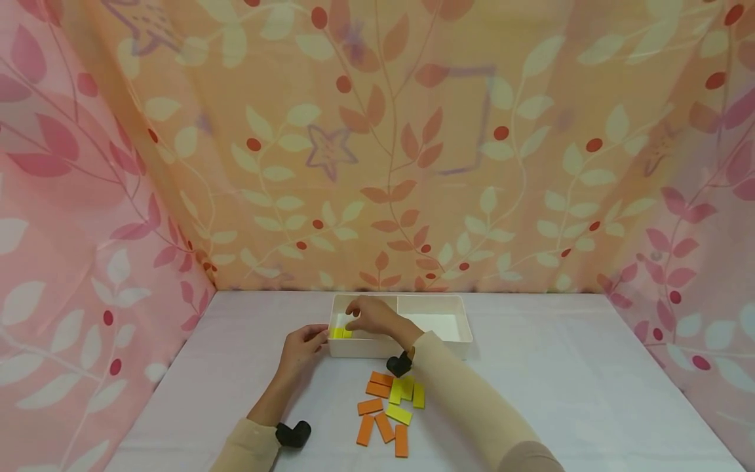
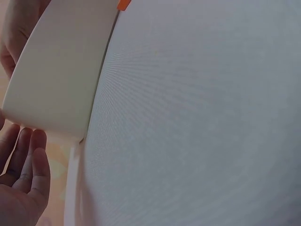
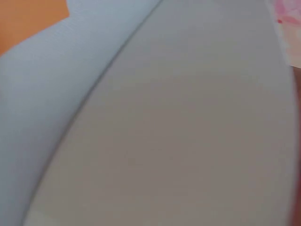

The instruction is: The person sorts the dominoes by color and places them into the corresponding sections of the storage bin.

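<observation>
A white two-compartment box point(image 1: 436, 349) stands on the table. My left hand point(image 1: 303, 347) is at its left end; in the left wrist view its fingers point(image 2: 40, 174) extend against the end wall. My right hand point(image 1: 374, 316) reaches over the front wall into the left compartment, thumb and forefinger apart, with no tile visible between them. Just beside the thumb, yellow tiles point(image 1: 338, 333) lie together in that compartment's front left corner. The right wrist view shows mostly the box's blurred front wall point(image 3: 178, 132), and the fingertips are out of its frame.
In front of the box lie several loose orange tiles point(image 1: 366, 430) and several yellow tiles point(image 1: 399, 414), some side by side. A divider point(image 1: 398, 307) splits the box. Patterned cloth point(image 1: 389, 164) hangs behind the white table point(image 1: 531, 380) and on both sides.
</observation>
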`<action>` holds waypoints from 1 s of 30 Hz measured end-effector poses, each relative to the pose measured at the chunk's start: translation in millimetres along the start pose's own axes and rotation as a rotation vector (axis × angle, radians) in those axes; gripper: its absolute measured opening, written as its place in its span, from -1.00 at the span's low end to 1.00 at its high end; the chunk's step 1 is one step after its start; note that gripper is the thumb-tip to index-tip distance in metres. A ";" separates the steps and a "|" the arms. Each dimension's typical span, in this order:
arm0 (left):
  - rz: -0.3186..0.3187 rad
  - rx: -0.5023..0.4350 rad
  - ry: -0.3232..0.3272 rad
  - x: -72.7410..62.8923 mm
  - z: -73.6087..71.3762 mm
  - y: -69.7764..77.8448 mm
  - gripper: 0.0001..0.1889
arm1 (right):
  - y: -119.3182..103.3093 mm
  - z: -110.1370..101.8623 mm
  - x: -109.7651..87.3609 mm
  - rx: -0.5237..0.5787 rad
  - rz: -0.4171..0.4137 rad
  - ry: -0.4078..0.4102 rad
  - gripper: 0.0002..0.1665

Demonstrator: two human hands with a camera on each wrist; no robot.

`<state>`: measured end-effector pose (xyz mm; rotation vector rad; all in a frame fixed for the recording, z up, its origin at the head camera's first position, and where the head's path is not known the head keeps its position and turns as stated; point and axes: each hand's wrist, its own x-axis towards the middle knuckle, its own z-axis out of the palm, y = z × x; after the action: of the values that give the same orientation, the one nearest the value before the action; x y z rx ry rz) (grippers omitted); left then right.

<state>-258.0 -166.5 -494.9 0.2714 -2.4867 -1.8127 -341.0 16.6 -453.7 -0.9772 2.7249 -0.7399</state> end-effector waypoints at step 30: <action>-0.007 0.008 0.011 0.9 1.2 -1.6 -0.70 | 16.6 -43.8 -124.6 0.111 -0.099 0.126 -0.69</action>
<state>-258.9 -166.0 -496.8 0.2911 -2.4895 -1.7989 -266.7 123.8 -426.7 -1.0819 2.7208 -0.9908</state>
